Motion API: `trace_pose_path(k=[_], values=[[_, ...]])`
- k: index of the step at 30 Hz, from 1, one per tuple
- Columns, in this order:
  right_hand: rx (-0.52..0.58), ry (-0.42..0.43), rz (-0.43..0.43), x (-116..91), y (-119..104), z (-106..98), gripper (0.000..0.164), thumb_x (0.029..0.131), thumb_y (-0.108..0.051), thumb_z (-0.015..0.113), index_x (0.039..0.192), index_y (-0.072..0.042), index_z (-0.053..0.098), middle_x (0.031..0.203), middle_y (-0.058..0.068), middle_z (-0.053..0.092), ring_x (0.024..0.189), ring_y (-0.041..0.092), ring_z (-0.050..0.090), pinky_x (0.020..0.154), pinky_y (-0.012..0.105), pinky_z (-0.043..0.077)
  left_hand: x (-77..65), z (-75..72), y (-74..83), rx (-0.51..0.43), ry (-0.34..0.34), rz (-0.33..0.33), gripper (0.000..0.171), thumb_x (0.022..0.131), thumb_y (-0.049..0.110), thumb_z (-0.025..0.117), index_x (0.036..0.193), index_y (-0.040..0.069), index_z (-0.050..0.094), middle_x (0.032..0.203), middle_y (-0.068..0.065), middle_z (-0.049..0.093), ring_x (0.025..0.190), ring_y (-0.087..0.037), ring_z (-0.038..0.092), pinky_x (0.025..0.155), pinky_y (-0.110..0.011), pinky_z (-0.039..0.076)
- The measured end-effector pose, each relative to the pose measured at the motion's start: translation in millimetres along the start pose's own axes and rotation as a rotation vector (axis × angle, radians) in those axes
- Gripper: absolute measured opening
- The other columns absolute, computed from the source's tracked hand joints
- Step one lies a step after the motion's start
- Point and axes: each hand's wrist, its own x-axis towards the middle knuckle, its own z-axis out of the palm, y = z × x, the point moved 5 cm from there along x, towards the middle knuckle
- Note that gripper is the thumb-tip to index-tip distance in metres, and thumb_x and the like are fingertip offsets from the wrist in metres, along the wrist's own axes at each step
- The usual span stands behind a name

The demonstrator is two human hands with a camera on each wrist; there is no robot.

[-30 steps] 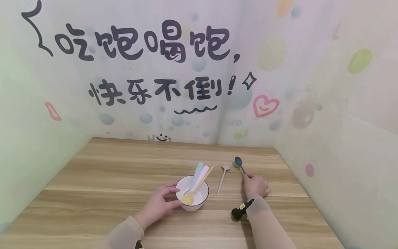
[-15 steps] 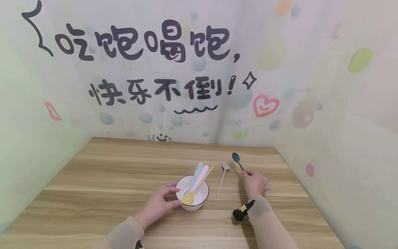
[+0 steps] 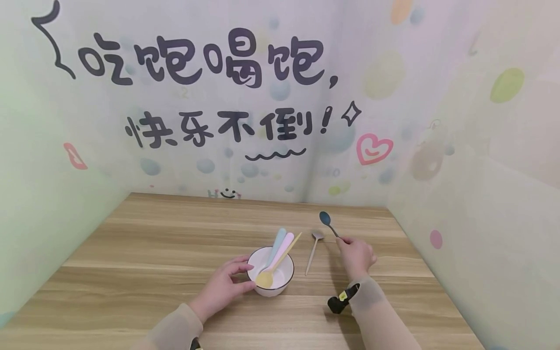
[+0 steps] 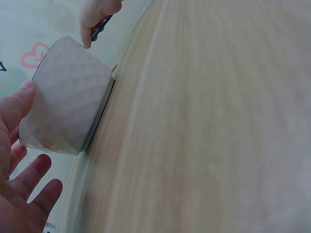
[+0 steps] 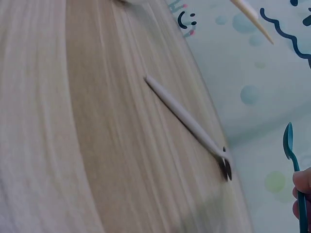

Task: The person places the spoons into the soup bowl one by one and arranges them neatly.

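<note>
A white bowl (image 3: 285, 278) with a dark rim stands on the table, and my left hand (image 3: 222, 287) holds its left side, thumb and forefinger at the rim. Inside lean a yellow spoon (image 3: 264, 279), a pink-handled spoon (image 3: 285, 243) and one with a light blue handle (image 3: 278, 240). My right hand (image 3: 356, 255) pinches a dark teal spoon (image 3: 325, 218) by its handle, bowl end pointing away and up, apart from the table. Between the white bowl and this hand lies a pale spoon (image 3: 311, 255). In the right wrist view only fingertips (image 5: 302, 180) show on the teal spoon.
The wood-grain table (image 3: 153, 243) meets a printed back wall (image 3: 197, 170) and side walls at left and right. A black wrist camera (image 3: 339, 301) hangs beside the right sleeve, close above the table.
My right hand has lifted the teal spoon off the table and moved it a little to the left and away. The left hand and white bowl have stayed put.
</note>
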Motion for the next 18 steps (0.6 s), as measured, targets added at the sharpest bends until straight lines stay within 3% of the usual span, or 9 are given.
trace_pose_path(k=[18], values=[[0.012,-0.042,-0.078,-7.3,-25.0,-8.6,0.022,0.09,-0.032,0.066,0.098,-0.014,0.076,0.102,0.007,0.072,0.106,0.033,0.05,0.096,0.056,0.018,0.3,0.4,-1.5,-0.012,-0.012,-0.002,0.038,0.077,0.027,0.082,0.109,0.012,0.069,0.139,-0.006,0.051,0.118,-0.027,0.054,0.089,-0.043,0.048]])
